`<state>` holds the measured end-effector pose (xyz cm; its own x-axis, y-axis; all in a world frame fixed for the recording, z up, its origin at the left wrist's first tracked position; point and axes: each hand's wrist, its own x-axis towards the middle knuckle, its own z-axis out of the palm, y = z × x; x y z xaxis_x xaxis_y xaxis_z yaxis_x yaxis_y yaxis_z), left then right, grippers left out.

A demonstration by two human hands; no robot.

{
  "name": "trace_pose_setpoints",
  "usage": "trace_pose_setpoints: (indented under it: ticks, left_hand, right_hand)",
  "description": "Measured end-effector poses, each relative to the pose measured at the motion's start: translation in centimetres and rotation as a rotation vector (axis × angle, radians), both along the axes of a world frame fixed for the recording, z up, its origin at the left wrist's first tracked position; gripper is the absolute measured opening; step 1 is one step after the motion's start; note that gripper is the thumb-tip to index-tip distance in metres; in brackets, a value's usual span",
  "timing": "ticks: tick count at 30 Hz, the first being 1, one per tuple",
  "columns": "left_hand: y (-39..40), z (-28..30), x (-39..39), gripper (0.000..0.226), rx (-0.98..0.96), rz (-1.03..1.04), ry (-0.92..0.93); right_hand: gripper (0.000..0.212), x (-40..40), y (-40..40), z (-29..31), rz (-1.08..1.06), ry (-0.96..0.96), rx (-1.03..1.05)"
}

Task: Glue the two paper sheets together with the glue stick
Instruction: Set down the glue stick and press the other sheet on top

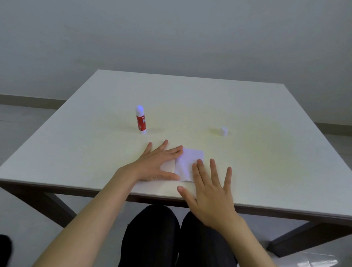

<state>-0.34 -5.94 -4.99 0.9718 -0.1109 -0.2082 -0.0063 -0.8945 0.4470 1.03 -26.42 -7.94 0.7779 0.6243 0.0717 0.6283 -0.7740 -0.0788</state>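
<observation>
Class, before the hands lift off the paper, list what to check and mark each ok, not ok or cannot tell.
1. Left hand flat on the paper sheets: ok.
2. Right hand flat, fingertips on the sheets: ok.
3. Sheets overlapping, on the table: ok.
4. Glue holding between the sheets: cannot tell.
5. Glue stick upright, apart from the hands: ok.
6. Cap back on the glue stick: not ok, it lies apart to the right.

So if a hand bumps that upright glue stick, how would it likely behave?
The glue stick stands tall on a narrow base, so it would probably tip easily. Its round body would likely roll across the smooth table once down. It looks small and plastic, so probably light.
</observation>
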Motion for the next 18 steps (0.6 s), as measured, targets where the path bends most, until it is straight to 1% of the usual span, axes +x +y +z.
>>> trace_pose_setpoints:
  ticks: [2, 5, 8, 11, 13, 15, 16, 18]
  left_hand:
    - [0.0, 0.1, 0.0, 0.082, 0.008, -0.003, 0.003]
    - [0.0, 0.2, -0.1, 0.083, 0.021, -0.006, 0.019]
    - [-0.1, 0.5, 0.0, 0.082, 0.032, -0.011, 0.042]
    - [-0.2, 0.6, 0.1, 0.082, 0.041, -0.011, 0.047]
    - [-0.2, 0.6, 0.0, 0.082, 0.033, -0.006, 0.045]
    - [-0.2, 0.6, 0.0, 0.083, 0.026, -0.008, 0.046]
    - [-0.3, 0.6, 0.0, 0.082, 0.028, -0.011, 0.047]
    - [-0.2, 0.6, 0.0, 0.083, 0.033, -0.015, 0.05]
  right_hand:
    - [0.092, 0.0, -0.6, 0.2, 0.002, 0.015, -0.016]
    - [0.092, 2.2, -0.7, 1.2, -0.027, 0.061, -0.045]
    - [0.083, 4.3, -0.6, 2.5, -0.03, 0.114, -0.134]
    - [0.083, 4.3, -0.6, 3.0, -0.024, 0.083, -0.13]
    - [0.088, 2.4, -0.3, 2.8, 0.081, 0.053, -0.059]
    - [0.089, 0.1, 0.1, 2.3, 0.217, 0.084, -0.014]
    - [0.087, -0.6, 0.2, 2.1, 0.247, 0.104, -0.009]
    - [0.08, -1.0, 0.0, 1.8, 0.23, 0.113, -0.007]
